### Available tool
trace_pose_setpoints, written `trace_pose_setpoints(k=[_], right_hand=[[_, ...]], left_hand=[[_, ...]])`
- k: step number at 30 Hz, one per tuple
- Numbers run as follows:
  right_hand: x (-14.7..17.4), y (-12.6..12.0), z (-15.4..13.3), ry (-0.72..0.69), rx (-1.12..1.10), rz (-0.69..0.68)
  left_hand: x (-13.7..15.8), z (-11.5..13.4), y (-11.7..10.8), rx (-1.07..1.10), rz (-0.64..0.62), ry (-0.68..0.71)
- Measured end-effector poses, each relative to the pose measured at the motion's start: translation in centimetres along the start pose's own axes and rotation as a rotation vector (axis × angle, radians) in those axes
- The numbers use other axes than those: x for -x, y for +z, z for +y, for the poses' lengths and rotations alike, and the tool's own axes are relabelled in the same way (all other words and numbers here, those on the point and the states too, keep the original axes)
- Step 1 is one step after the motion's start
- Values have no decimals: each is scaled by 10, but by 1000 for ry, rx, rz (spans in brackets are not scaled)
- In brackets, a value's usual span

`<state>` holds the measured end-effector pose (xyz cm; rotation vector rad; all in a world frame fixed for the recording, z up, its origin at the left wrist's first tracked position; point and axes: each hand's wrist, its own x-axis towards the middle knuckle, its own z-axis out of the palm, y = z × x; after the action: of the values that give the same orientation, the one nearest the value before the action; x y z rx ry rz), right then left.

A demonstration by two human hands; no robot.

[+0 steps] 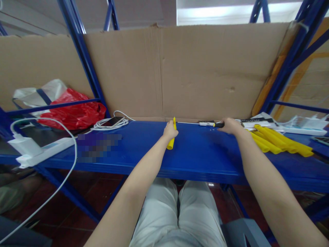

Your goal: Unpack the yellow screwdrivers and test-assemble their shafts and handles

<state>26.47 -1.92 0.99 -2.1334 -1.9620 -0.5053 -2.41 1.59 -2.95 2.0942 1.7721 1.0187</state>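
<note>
My left hand (170, 130) is closed around a yellow tube (170, 144) that stands slightly tilted at the middle of the blue shelf (144, 147). My right hand (230, 126), farther right, is closed on the black handle of a screwdriver-like tool (219, 125). Its thin pale shaft seems to run left toward the yellow tube; whether it touches the tube I cannot tell. A small black-and-white item (205, 122) lies by the shaft. Several more yellow tubes (280, 139) are piled to the right of my right hand.
At left are a white power strip (55, 147) with a plugged-in charger (25, 145), a coiled white cable (110, 124) and a red plastic bag (74, 109). Cardboard (200, 72) backs the shelf between blue posts (82, 55). Papers (264, 120) lie behind the tube pile.
</note>
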Motion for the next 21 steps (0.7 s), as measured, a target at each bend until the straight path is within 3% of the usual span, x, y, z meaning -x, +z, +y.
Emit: trace_pose_setpoints(k=[4,11,21], right_hand=[[1,-3,-1,37,-6,-51],[2,-3,2,-38,-123,-140],[-4,6,3,12,-31,6]], left_hand=[[0,0,0,-2,-7,2],[0,0,-1,-21,-7,3],[0,1,-1,-29,-4,9]])
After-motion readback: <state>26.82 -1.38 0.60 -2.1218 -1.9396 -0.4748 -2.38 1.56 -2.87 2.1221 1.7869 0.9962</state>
